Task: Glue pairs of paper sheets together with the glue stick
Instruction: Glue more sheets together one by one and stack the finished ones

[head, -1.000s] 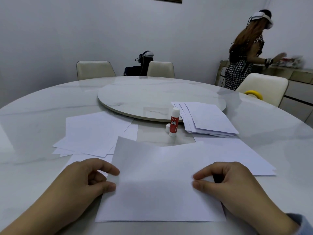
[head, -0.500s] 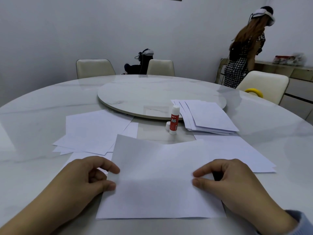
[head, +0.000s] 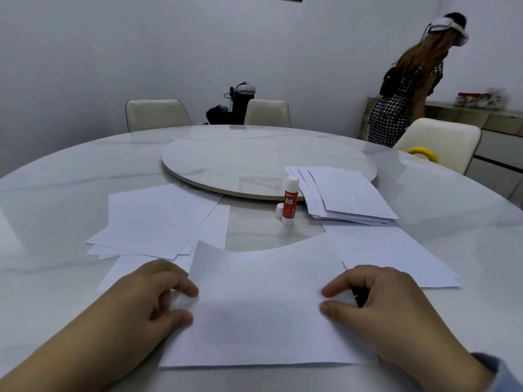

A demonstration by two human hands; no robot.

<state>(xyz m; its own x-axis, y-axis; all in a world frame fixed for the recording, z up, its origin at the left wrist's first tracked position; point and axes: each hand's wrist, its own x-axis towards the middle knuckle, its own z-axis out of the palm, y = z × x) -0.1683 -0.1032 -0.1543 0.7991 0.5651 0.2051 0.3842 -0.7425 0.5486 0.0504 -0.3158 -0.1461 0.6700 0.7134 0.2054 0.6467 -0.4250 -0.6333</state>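
A white paper sheet [head: 263,306] is held in front of me, its far edge lifted and sagging in the middle. My left hand [head: 141,304] pinches its left edge between thumb and forefinger. My right hand [head: 379,306] pinches its right edge the same way. The red and white glue stick [head: 290,205] stands upright and uncapped beyond the sheet, its white cap [head: 279,210] beside it. A fanned stack of sheets [head: 345,196] lies to the right of the glue stick. Another loose pile of sheets [head: 152,222] lies at the left.
The round marble table [head: 56,179] has a turntable [head: 254,162] at its centre. A single sheet [head: 396,256] lies under my right hand's side. Chairs [head: 157,114] ring the far edge. A person [head: 402,89] stands at a sideboard at the back right.
My hands and the held sheet have hardly moved. The person at the back right has drawn their arm in and turned further toward the sideboard.
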